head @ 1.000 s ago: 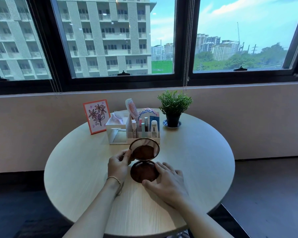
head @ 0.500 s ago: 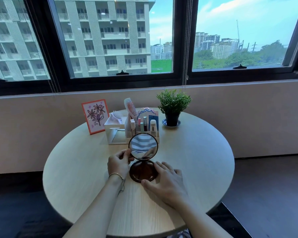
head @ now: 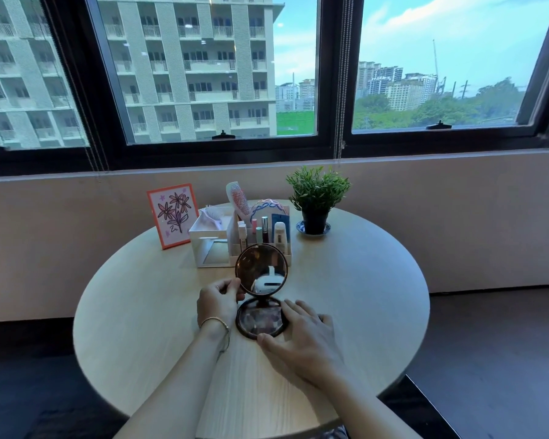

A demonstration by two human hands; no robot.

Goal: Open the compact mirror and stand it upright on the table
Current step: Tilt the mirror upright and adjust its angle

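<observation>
The round, dark brown compact mirror (head: 261,270) stands open at the middle of the pale wooden round table (head: 362,296). Its lower half (head: 257,318) lies flat on the tabletop and its upper half rises almost upright, facing me. My left hand (head: 217,301) pinches the left rim of the upper half between thumb and fingers. My right hand (head: 301,337) rests with spread fingers on the table, touching the right and front edge of the lower half.
Behind the mirror sits a white organiser (head: 213,245) with cosmetics tubes and a pink comb (head: 236,198). A framed flower drawing (head: 172,215) stands at the back left, a potted green plant (head: 316,198) at the back right. A low wall and windows lie beyond.
The upper half of the mirror has tilted further up, from leaning back to nearly upright. Both hands have stayed in place on the mirror.
</observation>
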